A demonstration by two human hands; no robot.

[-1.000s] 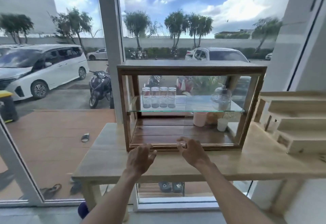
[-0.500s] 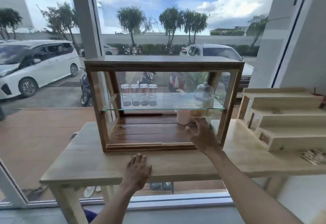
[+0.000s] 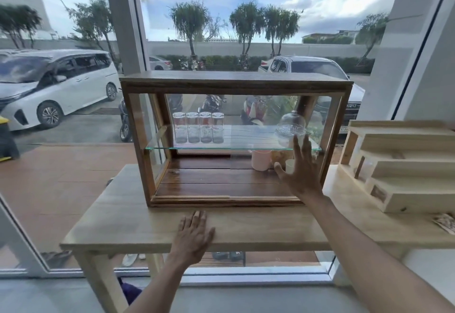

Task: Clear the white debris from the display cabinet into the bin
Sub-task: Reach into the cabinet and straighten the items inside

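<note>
The wooden display cabinet (image 3: 235, 82) with glass sides stands on a pale wooden table (image 3: 115, 216). A small pale speck (image 3: 175, 171) lies on its dark lower floor at the left. My right hand (image 3: 300, 170) is spread flat against the cabinet's front at the lower right, fingers apart, holding nothing. It partly covers a small white cup (image 3: 289, 165) next to a pink cup (image 3: 261, 160). My left hand (image 3: 194, 235) rests palm down on the table's front edge, empty. No bin shows indoors.
On the glass shelf (image 3: 246, 147) stand several upturned clear glasses (image 3: 198, 130) and a glass dome (image 3: 290, 125). A stepped pale wooden stand (image 3: 403, 167) sits on the table to the right. Large windows rise behind, with parked cars outside.
My right hand has gone from the cabinet's lower front sill up and right to its right front. My left hand dropped back onto the table's front edge. My view moved closer.
</note>
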